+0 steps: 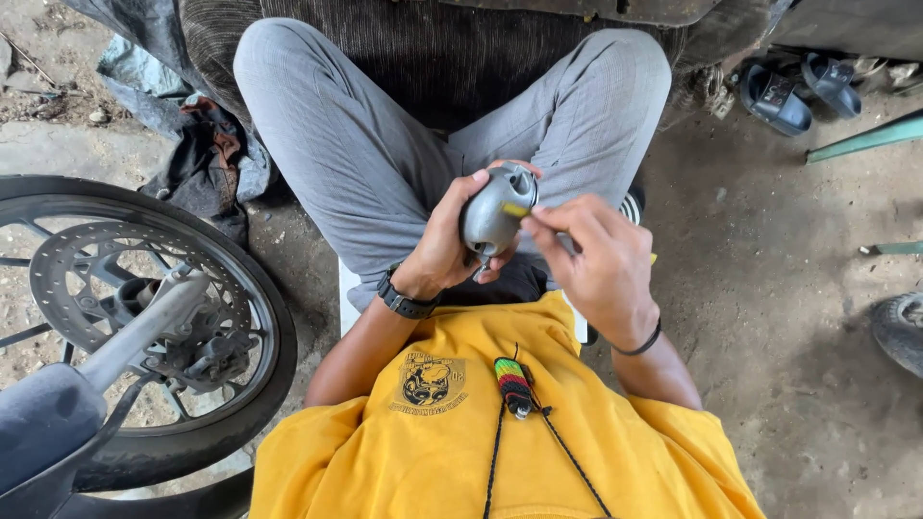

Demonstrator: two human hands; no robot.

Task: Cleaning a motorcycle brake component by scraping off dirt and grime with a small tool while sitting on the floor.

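A: Dirt and concrete floor (769, 317), workshop look. Person sits cross-legged in grey trousers (365, 163) and a yellow shirt (461, 442), camera looking down.

B: Hands?

A: Left hand (444, 238) is wrapped around a small grey metal part (495, 210), rounded, with an opening at the top; it sits mid-frame over the lap. Right hand (596, 259) is pinched on a thin yellow-tipped tool (516, 209), tip touching the part near its top.

B: Grip firm on both?

A: Left is clenched on the part, thumb over the far side. Right fingers are closed on the tool; most of its shaft is hidden by the hand.

B: Progress?

A: I'd judge mid-work. Part is off any machine and in hand, tool is on it, nothing set down finished nearby. Can't tell what's done inside the opening.

B: Surroundings?

A: Motorcycle wheel (144, 327) with a brake disc at the left, dark rags (207, 163) far left, sandals (798, 86) far right, another tyre (904, 332) at the right edge. Black watch (406, 303) on the left wrist, woven striped pendant (514, 384) on a neck cord.
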